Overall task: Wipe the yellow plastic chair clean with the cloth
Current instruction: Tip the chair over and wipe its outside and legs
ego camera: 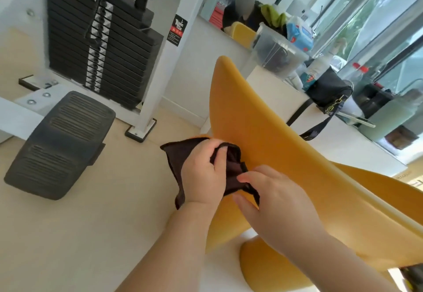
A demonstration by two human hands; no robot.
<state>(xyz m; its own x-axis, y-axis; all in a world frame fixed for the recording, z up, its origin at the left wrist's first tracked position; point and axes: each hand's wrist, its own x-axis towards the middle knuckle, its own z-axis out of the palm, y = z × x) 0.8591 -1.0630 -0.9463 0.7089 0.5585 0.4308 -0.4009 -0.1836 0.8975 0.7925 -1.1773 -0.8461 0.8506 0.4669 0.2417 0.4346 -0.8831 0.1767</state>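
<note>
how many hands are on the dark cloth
2. The left hand grips the cloth at the chair's left edge; the right hand pinches its lower right corner.

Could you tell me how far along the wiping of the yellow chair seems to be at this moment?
Done: the dark cloth is already up at the yellow chair. In hand: the left hand and the right hand both grip the bunched cloth at the chair's near edge. Left: nothing shows which areas are wiped, so the broad shell presumably remains.
</note>
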